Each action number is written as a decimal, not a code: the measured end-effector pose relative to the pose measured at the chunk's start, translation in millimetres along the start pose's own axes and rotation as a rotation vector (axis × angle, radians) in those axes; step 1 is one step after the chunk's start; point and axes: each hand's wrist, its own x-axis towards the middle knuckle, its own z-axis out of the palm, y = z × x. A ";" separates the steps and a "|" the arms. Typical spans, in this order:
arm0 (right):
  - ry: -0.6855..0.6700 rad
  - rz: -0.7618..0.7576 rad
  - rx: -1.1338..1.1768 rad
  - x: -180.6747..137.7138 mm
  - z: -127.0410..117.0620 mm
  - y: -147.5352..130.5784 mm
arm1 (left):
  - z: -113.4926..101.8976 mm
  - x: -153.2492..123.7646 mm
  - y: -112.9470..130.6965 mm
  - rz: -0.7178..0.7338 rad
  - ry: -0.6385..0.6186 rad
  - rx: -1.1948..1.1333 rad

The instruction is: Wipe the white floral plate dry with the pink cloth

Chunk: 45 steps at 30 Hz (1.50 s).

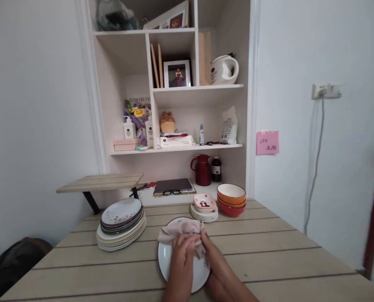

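Observation:
A white plate (168, 261) with a dark rim and a small floral pattern lies or is held low over the table in front of me. Over its upper part is a bunched pale pink cloth (182, 228). My left hand (183, 253) is on top of the plate, fingers bent and closed over the cloth. At the plate's right edge, my right hand (212, 251) grips the rim, its thumb side up against the cloth. The fingers under the rim are hidden. Both hands nearly touch each other.
To the left stands a stack of plates (122, 212). Beyond my hands are small dishes (205, 202) on little plates, beside stacked orange and red bowls (231, 194). A raised wooden stand (100, 183) is at the back left. Behind sit a laptop (173, 185) and a red jug (202, 170).

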 end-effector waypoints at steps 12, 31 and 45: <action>-0.106 0.165 0.102 -8.5 7.5 -12.1 | -9.3 -35.2 -9.9 0.684 0.220 0.572; -0.131 0.055 0.081 -16.5 9.3 -24.4 | -0.6 -6.9 -3.2 0.409 -0.083 0.766; -0.245 0.113 0.128 1.3 -6.2 -28.3 | -80.7 -25.2 -32.8 0.834 -0.107 1.109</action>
